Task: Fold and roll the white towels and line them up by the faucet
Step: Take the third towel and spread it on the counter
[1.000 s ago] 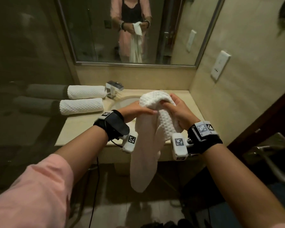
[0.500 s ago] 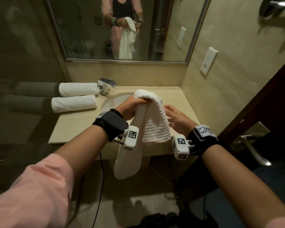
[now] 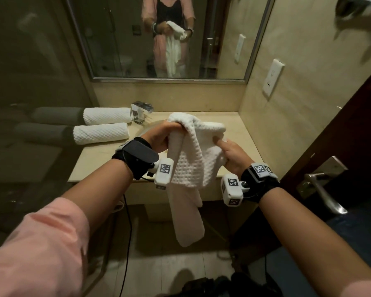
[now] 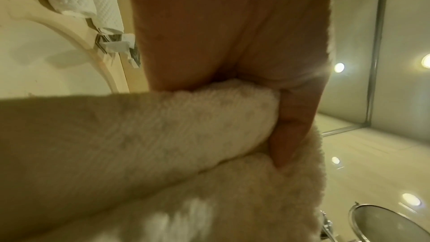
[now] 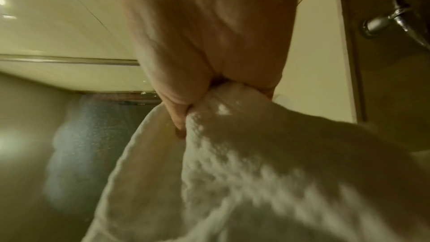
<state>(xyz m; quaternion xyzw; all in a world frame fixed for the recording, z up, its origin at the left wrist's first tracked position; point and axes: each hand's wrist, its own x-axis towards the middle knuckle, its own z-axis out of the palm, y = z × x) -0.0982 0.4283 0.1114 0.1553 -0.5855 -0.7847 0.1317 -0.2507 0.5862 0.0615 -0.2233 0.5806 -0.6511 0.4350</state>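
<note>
Beige stone makes up the counter [image 3: 99, 159] below a wall mirror [image 3: 120, 39], with two rolled towels [image 3: 101, 132] already lying side by side just left of the faucet [image 3: 141, 111], presumably the finished part of the row. From the head view, a third towel [image 3: 193, 163] is held up in the air in front of the counter, over the sink. The left hand [image 3: 161, 136] has its fingers curled tight round a bunched top edge, knuckles up, forearm reaching forward. The right hand [image 3: 231, 153] pinches the opposite edge lower down, thumb pressed on the near face. Between them the cloth drapes in a fold and a long tail hangs down toward the floor; holding it off the counter likely lets the person find the edges and square them before folding.

Seen from the left wrist, the fingers [image 4: 288, 126] wrap a thick wad of towel against the palm, and the rolled pair and faucet show at the upper left.

Looking along the right wrist, the thumb [image 5: 179, 117] and fingers clamp a ridge of waffle cloth that falls away below; a door handle [image 5: 395, 19] stands off to the right.
</note>
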